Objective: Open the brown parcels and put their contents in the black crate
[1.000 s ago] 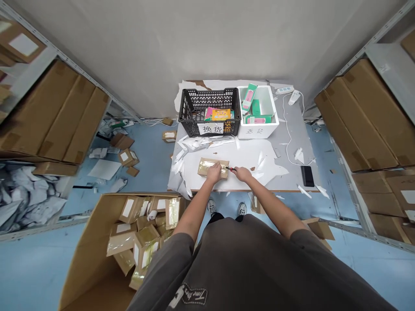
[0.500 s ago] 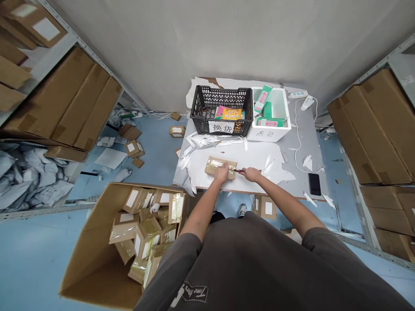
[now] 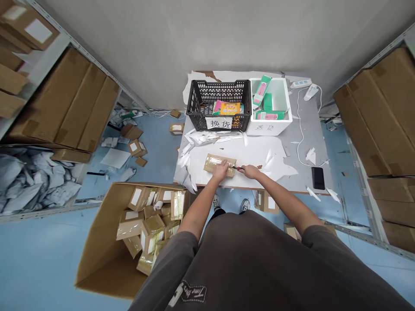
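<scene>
A small taped cardboard box [image 3: 212,160] lies on the white-papered table near its front edge. My left hand [image 3: 221,170] is closed over the box's right half, fingers on top and holding it against the table. Just to the right, my right hand [image 3: 250,171] grips a red-and-black cutting tool [image 3: 239,168]. Its dark, narrow end points left and lies over the right end of the box. Whether this is a knife or scissors, I cannot tell.
Behind the box stand a black crate [image 3: 219,96] and a white foam box [image 3: 270,128] holding green-and-pink packages. A phone [image 3: 318,178] lies at right. Paper scraps [image 3: 186,156] litter the table. At left, a large carton [image 3: 103,242] holds several small boxes.
The cutting tool's tip has moved left, from the box's right edge further over its top. My left hand stays on the box. The camera view has shifted.
</scene>
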Motion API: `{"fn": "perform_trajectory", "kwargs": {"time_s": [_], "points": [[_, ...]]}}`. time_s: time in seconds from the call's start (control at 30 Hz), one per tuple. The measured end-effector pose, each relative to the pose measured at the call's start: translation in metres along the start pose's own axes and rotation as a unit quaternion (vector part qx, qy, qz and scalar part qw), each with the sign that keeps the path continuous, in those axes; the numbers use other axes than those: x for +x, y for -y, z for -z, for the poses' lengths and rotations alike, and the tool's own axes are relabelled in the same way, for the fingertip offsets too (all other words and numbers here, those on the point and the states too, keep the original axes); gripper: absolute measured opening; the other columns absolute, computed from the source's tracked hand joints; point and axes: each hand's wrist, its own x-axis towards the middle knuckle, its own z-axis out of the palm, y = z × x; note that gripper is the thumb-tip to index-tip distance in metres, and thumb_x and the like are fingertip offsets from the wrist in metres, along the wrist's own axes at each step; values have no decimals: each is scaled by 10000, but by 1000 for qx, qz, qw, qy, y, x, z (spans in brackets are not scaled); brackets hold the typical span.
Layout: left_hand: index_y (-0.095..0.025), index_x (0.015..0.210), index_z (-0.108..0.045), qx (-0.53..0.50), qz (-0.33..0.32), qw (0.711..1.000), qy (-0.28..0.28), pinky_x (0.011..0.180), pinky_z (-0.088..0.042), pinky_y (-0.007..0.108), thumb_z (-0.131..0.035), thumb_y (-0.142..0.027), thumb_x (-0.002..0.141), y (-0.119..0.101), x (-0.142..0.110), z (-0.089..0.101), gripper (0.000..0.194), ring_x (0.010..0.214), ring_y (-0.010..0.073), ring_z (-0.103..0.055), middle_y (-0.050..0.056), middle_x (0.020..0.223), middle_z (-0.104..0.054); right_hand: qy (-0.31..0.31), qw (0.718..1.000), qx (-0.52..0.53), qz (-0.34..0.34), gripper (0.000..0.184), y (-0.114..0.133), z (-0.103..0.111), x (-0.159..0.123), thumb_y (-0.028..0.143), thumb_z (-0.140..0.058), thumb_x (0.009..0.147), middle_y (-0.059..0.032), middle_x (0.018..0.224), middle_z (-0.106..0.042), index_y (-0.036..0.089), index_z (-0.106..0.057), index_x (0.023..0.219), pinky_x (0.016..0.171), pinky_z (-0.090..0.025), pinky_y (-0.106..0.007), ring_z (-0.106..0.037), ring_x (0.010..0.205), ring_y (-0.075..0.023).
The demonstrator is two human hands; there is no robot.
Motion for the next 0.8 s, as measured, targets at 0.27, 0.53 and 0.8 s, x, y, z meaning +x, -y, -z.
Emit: {"fn": "perform_trajectory", "kwargs": {"time_s": [0.27,0.53,0.8], "points": [[-268,1304,-603,-6,8,1000,17,1155,-471,478,-914,-156,717,-4,6,6,674,1448,348,-560,118,1716,-403,18,990,137,12,352,-5,-6,-4,442,-483,1124,-112,993,-777,178,-705,1054,739,-465,-251,-729,886,-226],[-236,1400,-573,-1,19,999,36,1161,-474,455,-946,-160,698,-5,9,12,799,1465,376,-541,150,1728,-376,64,954,291,-14,339,-5,-13,-12,482,-473,1120,5,713,-673,197,-611,997,502,-442,-241,-528,415,-116],[-240,1482,-524,1,29,999,40,1131,-483,420,-943,-208,716,-4,10,14,874,1425,373,-575,148,1711,-408,71,940,334,-21,372,-4,-19,-9,544,-485,1106,16,679,-658,214,-574,958,452,-436,-225,-528,404,-113]]}}
